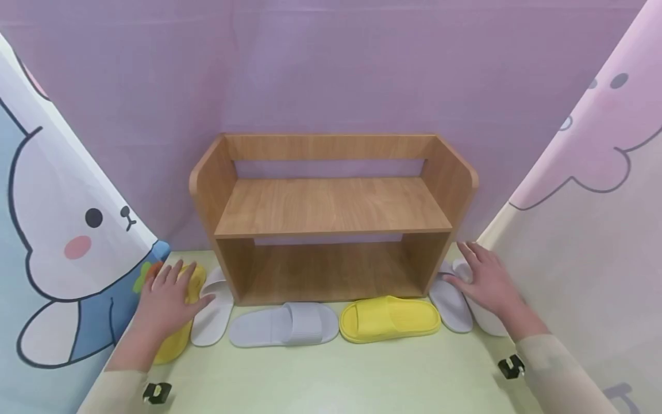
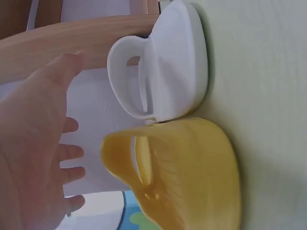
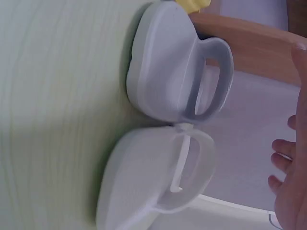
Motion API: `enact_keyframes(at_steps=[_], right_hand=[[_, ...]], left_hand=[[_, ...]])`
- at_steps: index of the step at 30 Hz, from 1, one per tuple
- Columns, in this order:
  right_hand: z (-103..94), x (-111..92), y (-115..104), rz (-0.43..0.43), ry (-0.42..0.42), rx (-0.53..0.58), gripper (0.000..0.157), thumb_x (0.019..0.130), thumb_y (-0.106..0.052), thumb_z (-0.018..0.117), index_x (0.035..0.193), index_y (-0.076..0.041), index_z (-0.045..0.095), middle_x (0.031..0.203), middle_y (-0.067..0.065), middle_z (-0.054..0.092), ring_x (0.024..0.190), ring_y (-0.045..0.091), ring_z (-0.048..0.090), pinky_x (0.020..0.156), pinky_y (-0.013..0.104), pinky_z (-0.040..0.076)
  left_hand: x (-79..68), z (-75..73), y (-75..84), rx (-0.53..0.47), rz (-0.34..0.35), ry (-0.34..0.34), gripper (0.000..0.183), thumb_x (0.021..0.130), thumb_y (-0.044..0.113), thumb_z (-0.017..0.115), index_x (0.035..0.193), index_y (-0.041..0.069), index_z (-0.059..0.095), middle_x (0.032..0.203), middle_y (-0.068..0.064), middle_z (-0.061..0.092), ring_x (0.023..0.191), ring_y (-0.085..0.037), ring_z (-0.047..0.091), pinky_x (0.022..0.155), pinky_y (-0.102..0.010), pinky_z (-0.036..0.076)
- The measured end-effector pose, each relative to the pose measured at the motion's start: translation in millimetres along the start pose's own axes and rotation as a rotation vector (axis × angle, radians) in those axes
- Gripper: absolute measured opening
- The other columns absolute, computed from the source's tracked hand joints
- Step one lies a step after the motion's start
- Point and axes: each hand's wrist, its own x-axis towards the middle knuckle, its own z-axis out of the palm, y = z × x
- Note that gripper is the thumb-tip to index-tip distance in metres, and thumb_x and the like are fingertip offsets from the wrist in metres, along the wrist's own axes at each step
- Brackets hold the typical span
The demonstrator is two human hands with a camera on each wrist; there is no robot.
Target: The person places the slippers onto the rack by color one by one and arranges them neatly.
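Note:
My left hand (image 1: 168, 302), fingers spread, hovers above a darker yellow slipper (image 2: 206, 167) and a white slipper (image 2: 177, 62) lying left of the shelf. On the other side, my right hand (image 1: 486, 282) is held with fingers extended over a grey slipper (image 3: 165, 67) and a white slipper (image 3: 139, 177). Neither hand holds anything. Along the shelf's front lie a grey slipper (image 1: 258, 326) and a bright yellow slipper (image 1: 414, 316), both sideways. The two-tier wooden shelf (image 1: 331, 204) stands between my hands, with nothing on either board.
The pale table (image 1: 331, 379) carries the shelf and slippers. A purple cloth (image 1: 331, 69) hangs behind. Cartoon-printed cloths flank both sides, a rabbit print (image 1: 57, 230) on the left and a pink print (image 1: 600, 138) on the right.

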Motion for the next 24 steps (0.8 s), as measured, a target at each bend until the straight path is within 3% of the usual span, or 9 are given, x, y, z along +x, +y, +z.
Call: enact_keyframes(at_steps=[8,18,24], right_hand=[[13.9,-4.3,-20.2,0.024,0.126,0.216,0.089,0.092,-0.039,0.091,0.162,-0.003,0.05,0.155,0.029,0.055,0.141,0.055,0.05,0.11,0.078,0.042],[27.0,-6.0,-42.2,0.048,0.218,0.429,0.078,0.092,-0.015,0.091,0.158,0.001,0.051,0.143,0.028,0.061,0.13,0.05,0.058,0.103,0.071,0.049],[27.7,-7.2,-51.6,0.076,0.215,0.455,0.077,0.095,-0.015,0.089,0.159,0.0,0.049,0.143,0.025,0.061,0.126,0.046,0.061,0.101,0.065,0.054]], left_hand=[[-12.1,-2.9,-13.8,-0.132,-0.071,-0.031,0.114,0.089,0.065,0.084,0.165,-0.004,0.036,0.164,-0.043,0.032,0.145,-0.068,0.032,0.108,-0.094,0.026],[-38.7,-8.8,-29.5,-0.16,-0.154,-0.087,0.123,0.089,0.068,0.083,0.163,-0.014,0.028,0.157,-0.048,0.03,0.134,-0.072,0.035,0.102,-0.092,0.036],[-47.3,-6.2,-34.7,-0.151,-0.192,-0.116,0.131,0.088,0.074,0.08,0.163,-0.017,0.026,0.152,-0.051,0.031,0.131,-0.072,0.036,0.102,-0.09,0.039]])
